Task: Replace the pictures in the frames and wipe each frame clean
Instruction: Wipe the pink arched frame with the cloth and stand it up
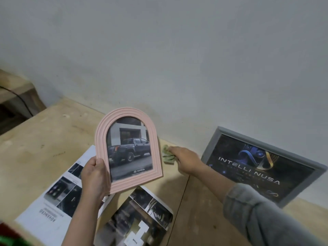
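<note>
Left hand (95, 176) grips pink frame (128, 150) above counter (44, 139); right hand (186, 161) grasps cloth (167, 154) on counter.

Matt ribbed pink frame (103, 137), rough wooden table (53, 135)

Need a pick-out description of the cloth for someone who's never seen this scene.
On the wooden table, near the wall, look between the pink arched frame and the grey frame. The cloth is the small crumpled pale-green wad under the right hand, the only soft thing there.

Bare tabletop (53, 135) left; grey frame (262, 166) blocks right.
</note>
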`<state>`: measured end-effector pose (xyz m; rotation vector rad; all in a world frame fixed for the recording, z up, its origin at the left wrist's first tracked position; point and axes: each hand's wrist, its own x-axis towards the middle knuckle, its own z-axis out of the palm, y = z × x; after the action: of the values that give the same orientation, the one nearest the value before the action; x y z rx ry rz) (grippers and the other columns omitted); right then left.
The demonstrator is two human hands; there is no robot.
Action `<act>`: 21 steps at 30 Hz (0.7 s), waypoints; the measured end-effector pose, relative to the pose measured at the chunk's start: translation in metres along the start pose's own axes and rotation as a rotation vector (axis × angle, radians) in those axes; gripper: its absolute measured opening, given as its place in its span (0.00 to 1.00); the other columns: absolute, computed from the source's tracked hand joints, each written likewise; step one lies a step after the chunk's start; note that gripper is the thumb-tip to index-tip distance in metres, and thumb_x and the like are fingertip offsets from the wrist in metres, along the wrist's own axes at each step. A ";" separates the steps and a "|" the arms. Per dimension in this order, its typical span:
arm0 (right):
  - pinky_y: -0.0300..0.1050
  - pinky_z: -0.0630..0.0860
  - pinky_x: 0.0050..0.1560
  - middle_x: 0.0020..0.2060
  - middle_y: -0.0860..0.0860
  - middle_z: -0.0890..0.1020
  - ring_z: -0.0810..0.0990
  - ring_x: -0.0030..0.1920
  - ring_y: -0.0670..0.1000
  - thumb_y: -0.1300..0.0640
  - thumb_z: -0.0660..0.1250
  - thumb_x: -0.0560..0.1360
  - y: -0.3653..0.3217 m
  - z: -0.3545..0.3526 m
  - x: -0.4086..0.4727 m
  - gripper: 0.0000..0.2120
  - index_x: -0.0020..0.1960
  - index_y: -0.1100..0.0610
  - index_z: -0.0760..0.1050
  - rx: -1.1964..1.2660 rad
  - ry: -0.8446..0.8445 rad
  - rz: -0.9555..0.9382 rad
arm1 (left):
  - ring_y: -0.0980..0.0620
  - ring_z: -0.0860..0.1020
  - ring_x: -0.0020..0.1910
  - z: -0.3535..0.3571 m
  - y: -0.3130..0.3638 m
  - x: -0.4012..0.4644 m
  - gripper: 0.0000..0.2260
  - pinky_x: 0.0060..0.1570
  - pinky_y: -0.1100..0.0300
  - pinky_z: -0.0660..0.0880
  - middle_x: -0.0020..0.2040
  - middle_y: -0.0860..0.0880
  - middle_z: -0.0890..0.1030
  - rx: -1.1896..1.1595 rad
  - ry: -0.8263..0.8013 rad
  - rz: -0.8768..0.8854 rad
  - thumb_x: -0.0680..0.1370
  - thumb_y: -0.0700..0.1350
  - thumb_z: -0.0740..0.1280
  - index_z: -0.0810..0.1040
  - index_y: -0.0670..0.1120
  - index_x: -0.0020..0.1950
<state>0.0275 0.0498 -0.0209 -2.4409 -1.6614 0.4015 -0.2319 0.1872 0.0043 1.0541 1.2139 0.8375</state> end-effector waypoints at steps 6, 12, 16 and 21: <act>0.51 0.68 0.63 0.72 0.56 0.62 0.63 0.70 0.59 0.66 0.54 0.76 0.008 0.041 0.027 0.31 0.75 0.47 0.56 -0.169 -0.155 0.081 | 0.51 0.65 0.25 -0.015 0.006 0.007 0.13 0.25 0.62 0.65 0.29 0.48 0.66 -0.028 0.016 0.015 0.82 0.41 0.56 0.72 0.46 0.38; 0.54 0.58 0.71 0.75 0.59 0.54 0.52 0.75 0.60 0.63 0.57 0.74 -0.006 0.033 0.025 0.33 0.76 0.51 0.51 0.019 -0.281 0.184 | 0.51 0.66 0.25 -0.016 0.009 0.000 0.14 0.21 0.68 0.64 0.30 0.47 0.67 0.012 0.011 0.048 0.83 0.41 0.55 0.73 0.46 0.39; 0.44 0.60 0.70 0.72 0.54 0.66 0.64 0.72 0.52 0.61 0.57 0.78 -0.025 -0.003 -0.002 0.23 0.73 0.55 0.62 0.506 0.055 0.237 | 0.50 0.67 0.27 -0.009 0.009 -0.007 0.14 0.27 0.62 0.64 0.30 0.47 0.67 0.038 -0.055 0.051 0.82 0.40 0.55 0.73 0.45 0.38; 0.41 0.70 0.59 0.61 0.44 0.74 0.75 0.59 0.46 0.54 0.60 0.80 -0.065 -0.041 -0.056 0.21 0.71 0.51 0.64 0.940 0.213 0.310 | 0.51 0.64 0.22 0.013 0.006 -0.027 0.13 0.26 0.60 0.62 0.23 0.52 0.69 0.055 -0.181 0.079 0.82 0.42 0.55 0.74 0.47 0.41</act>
<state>-0.0366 0.0220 0.0435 -1.8921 -0.7237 0.7246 -0.2241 0.1617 0.0190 1.2028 1.0534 0.7554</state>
